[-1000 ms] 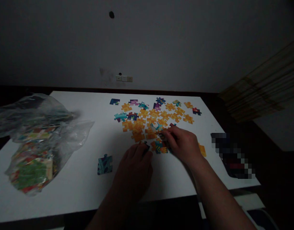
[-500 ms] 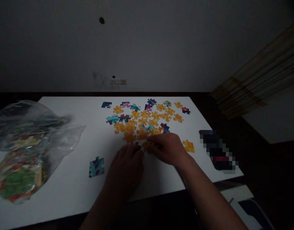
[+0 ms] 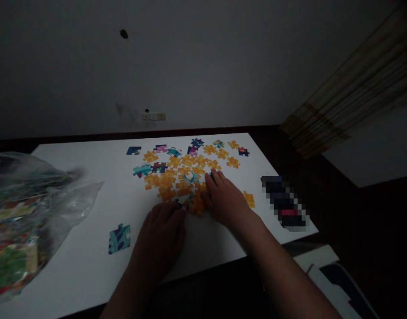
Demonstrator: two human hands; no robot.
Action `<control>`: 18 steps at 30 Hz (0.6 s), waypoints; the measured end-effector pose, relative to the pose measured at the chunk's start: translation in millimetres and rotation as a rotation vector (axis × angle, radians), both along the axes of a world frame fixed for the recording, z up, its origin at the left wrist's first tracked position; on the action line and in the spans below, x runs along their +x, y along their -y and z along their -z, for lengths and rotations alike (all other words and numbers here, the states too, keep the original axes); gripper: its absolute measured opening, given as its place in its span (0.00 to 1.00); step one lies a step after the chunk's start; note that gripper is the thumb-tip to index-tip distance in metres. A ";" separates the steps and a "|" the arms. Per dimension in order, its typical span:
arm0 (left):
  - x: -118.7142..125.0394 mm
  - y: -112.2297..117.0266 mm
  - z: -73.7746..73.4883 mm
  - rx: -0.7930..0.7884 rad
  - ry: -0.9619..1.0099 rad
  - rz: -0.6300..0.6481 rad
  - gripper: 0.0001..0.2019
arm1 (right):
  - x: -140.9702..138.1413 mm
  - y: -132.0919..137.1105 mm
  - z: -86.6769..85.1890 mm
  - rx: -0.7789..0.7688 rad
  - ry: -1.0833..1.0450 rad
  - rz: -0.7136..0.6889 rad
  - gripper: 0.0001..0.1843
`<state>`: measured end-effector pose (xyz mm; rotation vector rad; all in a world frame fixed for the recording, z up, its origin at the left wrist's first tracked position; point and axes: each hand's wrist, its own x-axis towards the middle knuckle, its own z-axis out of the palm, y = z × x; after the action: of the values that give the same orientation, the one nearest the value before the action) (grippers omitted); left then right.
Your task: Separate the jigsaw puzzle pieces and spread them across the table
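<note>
Many loose jigsaw pieces [image 3: 186,166], mostly orange backs with some coloured faces, lie spread on a white table [image 3: 90,168]. My left hand [image 3: 160,235] rests palm down near the front of the pile, fingertips touching a dark piece [image 3: 177,204]; its fingers lie roughly flat. My right hand [image 3: 223,197] lies flat over pieces at the pile's near right, fingers stretched forward. Small orange and teal pieces [image 3: 195,204] sit between the two hands. A single teal-patterned piece [image 3: 119,238] lies apart to the left.
A clear plastic bag [image 3: 27,221] with colourful puzzle contents fills the table's left side. A dark blurred object [image 3: 284,201] lies near the right edge. One orange piece [image 3: 249,199] sits right of my right hand. Wall sockets [image 3: 153,116] are behind.
The view has shifted right and down. My right hand went from a curled grip on pieces to lying flat with fingers stretched out. My left hand stayed near the same dark piece.
</note>
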<state>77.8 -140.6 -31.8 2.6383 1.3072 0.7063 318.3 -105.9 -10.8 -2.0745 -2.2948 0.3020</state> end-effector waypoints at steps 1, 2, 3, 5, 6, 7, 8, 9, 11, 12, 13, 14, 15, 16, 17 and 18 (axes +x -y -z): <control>-0.1 -0.3 -0.3 0.005 -0.001 0.000 0.13 | 0.1 2.2 -2.9 0.013 -0.012 -0.033 0.34; -0.2 -0.7 -0.5 0.011 0.001 0.000 0.13 | 2.1 2.5 -6.9 0.023 -0.024 -0.064 0.31; -0.3 -1.0 -0.6 0.018 0.005 0.002 0.13 | 6.4 0.7 -11.5 0.029 -0.034 -0.088 0.29; -0.5 -1.6 -0.5 0.024 0.016 0.010 0.13 | 21.6 -9.9 -20.2 0.049 -0.031 -0.092 0.26; -0.7 -1.8 -0.4 0.024 0.021 0.014 0.14 | 31.5 -17.8 -23.4 0.064 -0.014 -0.071 0.25; -0.7 -1.9 -0.3 0.021 0.024 0.013 0.14 | 42.0 -26.5 -25.3 0.089 0.017 -0.028 0.24; -0.7 -2.0 -0.3 0.019 0.026 0.012 0.13 | 51.9 -35.0 -25.9 0.097 0.054 0.011 0.24; -0.6 -2.1 -0.4 0.017 0.030 0.011 0.13 | 60.4 -42.4 -25.2 0.089 0.091 0.046 0.24; -0.1 -2.3 -0.7 0.022 0.044 0.011 0.13 | 69.9 -51.4 -21.7 0.052 0.132 0.071 0.22; 0.2 -2.4 -0.9 0.027 0.052 0.013 0.13 | 70.5 -52.4 -19.8 0.038 0.140 0.064 0.21; 0.5 -2.6 -0.9 0.034 0.060 0.015 0.13 | 68.7 -51.6 -18.5 0.028 0.140 0.046 0.21; 0.7 -2.8 -0.8 0.038 0.063 0.016 0.13 | 65.2 -49.5 -18.2 0.020 0.135 0.021 0.21; 0.8 -3.0 -0.6 0.042 0.063 0.017 0.13 | 61.1 -47.1 -19.2 0.007 0.128 -0.006 0.21; 0.7 -3.1 -0.2 0.043 0.061 0.020 0.13 | 57.4 -45.2 -21.5 -0.015 0.119 -0.035 0.20; 0.5 -3.0 0.2 0.040 0.057 0.022 0.13 | 55.1 -44.9 -24.8 -0.044 0.106 -0.065 0.20; 0.2 -2.8 0.8 0.035 0.054 0.023 0.14 | 55.1 -46.7 -28.9 -0.074 0.091 -0.088 0.20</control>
<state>78.0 -137.8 -32.6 2.6371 1.2602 0.7976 373.3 -59.2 18.1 -2.0649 -2.4688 0.3063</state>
